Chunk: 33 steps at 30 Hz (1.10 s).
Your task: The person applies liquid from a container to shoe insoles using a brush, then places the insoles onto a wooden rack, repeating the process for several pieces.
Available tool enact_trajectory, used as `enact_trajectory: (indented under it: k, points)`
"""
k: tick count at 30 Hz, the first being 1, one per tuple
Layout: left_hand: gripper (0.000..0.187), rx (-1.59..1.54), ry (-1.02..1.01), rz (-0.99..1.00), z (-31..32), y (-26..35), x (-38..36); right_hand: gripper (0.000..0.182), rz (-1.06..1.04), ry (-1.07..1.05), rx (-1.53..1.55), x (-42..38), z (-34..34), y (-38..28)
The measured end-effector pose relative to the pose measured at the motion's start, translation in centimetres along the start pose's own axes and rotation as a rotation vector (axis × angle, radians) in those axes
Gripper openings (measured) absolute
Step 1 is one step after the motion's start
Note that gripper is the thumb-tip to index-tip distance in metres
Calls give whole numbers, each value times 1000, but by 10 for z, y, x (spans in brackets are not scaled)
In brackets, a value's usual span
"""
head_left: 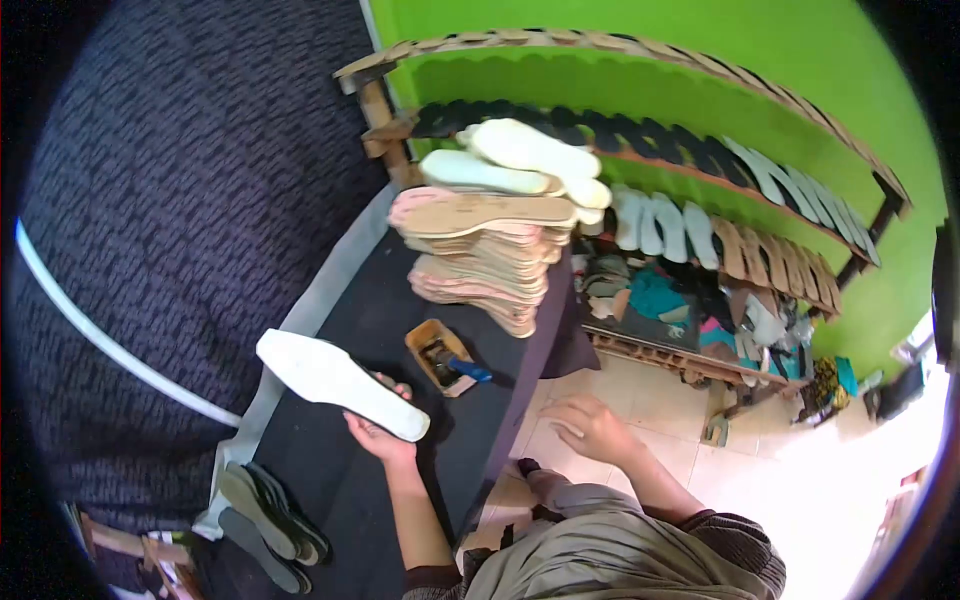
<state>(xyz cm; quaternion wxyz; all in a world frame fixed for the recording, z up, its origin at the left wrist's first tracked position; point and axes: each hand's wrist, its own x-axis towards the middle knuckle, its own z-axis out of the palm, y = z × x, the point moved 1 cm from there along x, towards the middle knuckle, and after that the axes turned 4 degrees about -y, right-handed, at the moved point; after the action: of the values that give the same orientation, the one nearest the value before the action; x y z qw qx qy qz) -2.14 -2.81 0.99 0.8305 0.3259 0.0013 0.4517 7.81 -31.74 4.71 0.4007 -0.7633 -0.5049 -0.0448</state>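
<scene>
A white shoe sole (pixel 335 385) rests in my left hand (pixel 382 432), whose fingers wrap under its narrow middle, above the dark table. My right hand (pixel 588 425) is held out over the floor to the right of the table edge, fingers apart and nothing in it. Between the hands, on the table, stands a small tan container (pixel 430 345) holding a brush-like item with a blue part (pixel 470 369). Behind it is a tall stack of tan and pink soles (pixel 485 265), topped by several white ones (pixel 530 150).
Dark soles (pixel 262 510) lie at the table's near left end. A wooden rack (pixel 650 155) with rows of black, white and brown soles stands against the green wall. Scraps of material (pixel 655 295) fill its lower shelf. A dark textured covering (pixel 190 200) rises at the left.
</scene>
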Motion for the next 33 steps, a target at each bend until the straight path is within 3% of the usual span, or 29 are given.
enact_trajectory:
  k: [4,7,10,12,13,14,17,19,22,31,33]
  points:
    - [62,35,31,-108,49,1,-20,23,24,-22,-6,-53,-19,-5]
    - [63,32,-18,-107,107,-11,-52,30,93,-5,-14,-78,-39,-2]
    - [67,-59,-277,-248,149,-49,-84,41,47,160,-38,-83,-65,-12]
    - [72,-139,-319,-492,171,-76,-103,49,16,222,-49,-83,-75,-12]
    - [75,-175,-459,-531,184,-90,-108,49,19,236,-60,-84,-77,-11]
    - [75,-289,-397,-654,190,-106,-113,49,22,250,-72,-87,-80,-8]
    - [70,-257,-572,-750,214,-151,-114,41,73,266,-104,-94,-93,15]
    - [67,-136,-433,-809,234,-181,-115,40,78,344,-100,-96,-111,37]
    - [61,-206,-560,-818,261,-235,-109,39,65,406,-88,-100,-144,77]
    - [53,-193,-636,-896,359,-362,-92,43,43,479,-240,-99,-243,187]
    - [41,223,-528,-646,377,-382,-89,44,41,501,-289,-92,-264,200]
